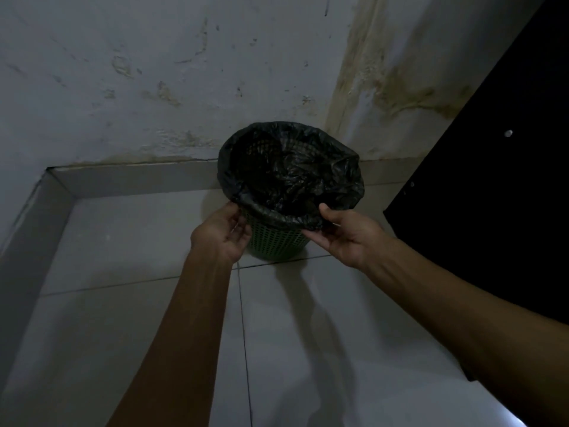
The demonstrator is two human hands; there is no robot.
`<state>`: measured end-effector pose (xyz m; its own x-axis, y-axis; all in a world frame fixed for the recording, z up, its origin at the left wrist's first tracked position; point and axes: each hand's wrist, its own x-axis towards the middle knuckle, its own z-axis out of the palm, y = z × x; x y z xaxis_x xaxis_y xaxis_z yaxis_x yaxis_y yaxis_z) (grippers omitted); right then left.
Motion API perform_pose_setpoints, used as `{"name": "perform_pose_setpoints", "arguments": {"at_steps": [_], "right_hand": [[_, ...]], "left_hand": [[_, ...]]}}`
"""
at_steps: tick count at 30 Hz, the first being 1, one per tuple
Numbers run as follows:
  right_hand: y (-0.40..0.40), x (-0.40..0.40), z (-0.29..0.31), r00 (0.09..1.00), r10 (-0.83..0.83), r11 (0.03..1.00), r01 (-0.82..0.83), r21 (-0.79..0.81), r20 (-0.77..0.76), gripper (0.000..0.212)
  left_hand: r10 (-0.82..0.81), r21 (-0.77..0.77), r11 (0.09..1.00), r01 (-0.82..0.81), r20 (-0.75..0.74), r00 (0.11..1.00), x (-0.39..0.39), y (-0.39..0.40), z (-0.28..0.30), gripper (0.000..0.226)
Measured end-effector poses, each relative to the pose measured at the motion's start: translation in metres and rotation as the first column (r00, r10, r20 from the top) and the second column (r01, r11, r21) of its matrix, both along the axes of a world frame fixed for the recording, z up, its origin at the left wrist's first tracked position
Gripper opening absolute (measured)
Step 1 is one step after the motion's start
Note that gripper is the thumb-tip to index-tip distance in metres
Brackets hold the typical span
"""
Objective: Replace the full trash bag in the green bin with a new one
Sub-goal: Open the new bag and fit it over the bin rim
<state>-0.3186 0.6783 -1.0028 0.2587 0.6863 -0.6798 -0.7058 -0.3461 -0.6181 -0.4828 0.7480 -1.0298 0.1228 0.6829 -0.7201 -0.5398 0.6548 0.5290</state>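
Against the stained wall [154,72], where skirting meets the tiled floor [138,241], stands the green bin [275,245], lined with a black trash bag [289,171] whose edge is folded over the bin's rim. Left hand [223,234] is at the bin's near-left rim, fingers curled toward the fold; whether they actually pinch the plastic cannot be told. Right hand [345,234] grips the fold at the near-right rim, thumb on top. Judged step: seating or freeing the rim fold; work evenly round the rim so the thin film does not tear. Room is open on the bin's near side; a dark door [492,180] crowds its right.
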Motion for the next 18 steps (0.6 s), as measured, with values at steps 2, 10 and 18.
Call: {"name": "perform_pose_setpoints", "arguments": {"at_steps": [2,10,18], "right_hand": [[0.001,0.0,0.0,1.0,0.002,1.0,-0.002,-0.009,-0.001,0.033],[0.006,-0.004,-0.013,0.999,-0.046,0.999,0.046,0.014,-0.022,0.037],[0.012,-0.014,-0.027,0.99,-0.132,0.989,0.134,0.061,-0.041,0.034]], "left_hand": [[0.016,-0.003,1.0,-0.016,0.033,0.999,0.001,-0.002,0.001,0.022],[0.04,0.004,0.999,-0.042,0.167,0.985,-0.002,-0.011,0.011,0.024],[0.131,0.051,0.988,-0.143,0.186,0.974,0.008,-0.016,0.013,0.004]]}}
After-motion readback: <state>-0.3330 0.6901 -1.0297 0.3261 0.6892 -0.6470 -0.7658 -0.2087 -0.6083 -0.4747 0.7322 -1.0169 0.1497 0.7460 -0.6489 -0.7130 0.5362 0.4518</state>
